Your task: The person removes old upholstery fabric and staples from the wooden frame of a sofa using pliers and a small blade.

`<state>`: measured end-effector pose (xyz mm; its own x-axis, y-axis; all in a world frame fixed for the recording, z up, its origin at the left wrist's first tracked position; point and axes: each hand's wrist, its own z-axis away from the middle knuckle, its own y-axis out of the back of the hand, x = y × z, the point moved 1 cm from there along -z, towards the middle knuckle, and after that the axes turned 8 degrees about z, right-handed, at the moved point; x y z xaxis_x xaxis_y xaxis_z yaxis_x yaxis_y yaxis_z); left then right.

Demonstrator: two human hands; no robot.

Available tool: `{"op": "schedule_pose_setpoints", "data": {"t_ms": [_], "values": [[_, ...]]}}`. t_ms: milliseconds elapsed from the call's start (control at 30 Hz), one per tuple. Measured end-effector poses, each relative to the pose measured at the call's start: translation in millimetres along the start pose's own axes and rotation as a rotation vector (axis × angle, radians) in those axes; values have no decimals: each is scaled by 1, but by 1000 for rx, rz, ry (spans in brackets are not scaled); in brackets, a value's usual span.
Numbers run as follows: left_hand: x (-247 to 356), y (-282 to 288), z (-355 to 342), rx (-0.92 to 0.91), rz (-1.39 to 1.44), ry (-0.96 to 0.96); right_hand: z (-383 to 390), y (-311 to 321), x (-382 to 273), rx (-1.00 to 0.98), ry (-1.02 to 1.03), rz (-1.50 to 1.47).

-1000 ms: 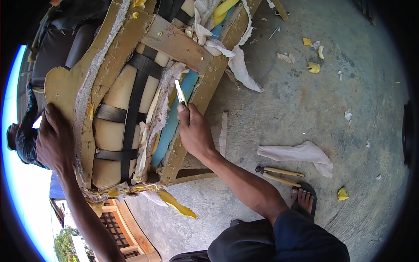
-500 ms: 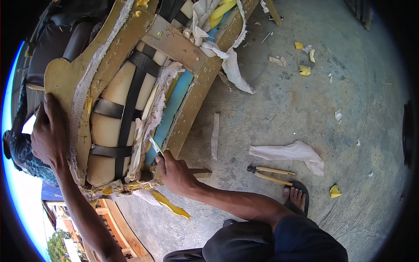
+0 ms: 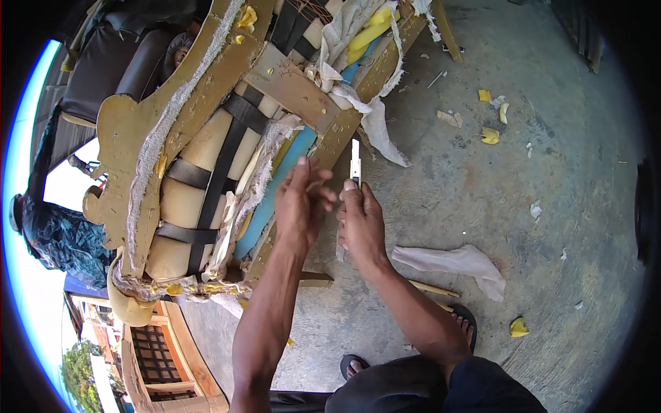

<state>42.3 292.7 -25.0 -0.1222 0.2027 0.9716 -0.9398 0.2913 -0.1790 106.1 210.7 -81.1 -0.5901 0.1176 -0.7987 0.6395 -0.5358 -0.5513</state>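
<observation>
In my right hand is a snap-off utility knife, held upright with its blade pointing away from me. Close beside it, my left hand is held in the air with its fingers apart and nothing in them. Both hands are in front of a stripped seat frame of worn wood, lying tilted. Dark webbing straps cross its beige padding. Torn whitish fabric hangs along a blue strip inside the frame, partly behind my left hand.
On the concrete floor lie a pale cloth piece, a long-handled tool partly behind my right arm, and yellow foam scraps. A wooden frame with dark webbing stands at the lower left. Another person is at the far left.
My left hand has let go of the frame's left edge and come to the middle. My right hand has drawn the knife away from the torn fabric, to the right, and turned it upright.
</observation>
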Motion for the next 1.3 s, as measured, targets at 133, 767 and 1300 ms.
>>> {"op": "schedule_pose_setpoints", "data": {"t_ms": [133, 767, 1300], "values": [[11, -21, -60, 107, 379, -181, 3, 11, -15, -58, -82, -43], [-11, -20, -57, 207, 185, -262, -13, 10, -5, -130, 62, 192], [92, 43, -1, -134, -2190, -1209, -11, -33, 35, -220, 113, 347]]}}
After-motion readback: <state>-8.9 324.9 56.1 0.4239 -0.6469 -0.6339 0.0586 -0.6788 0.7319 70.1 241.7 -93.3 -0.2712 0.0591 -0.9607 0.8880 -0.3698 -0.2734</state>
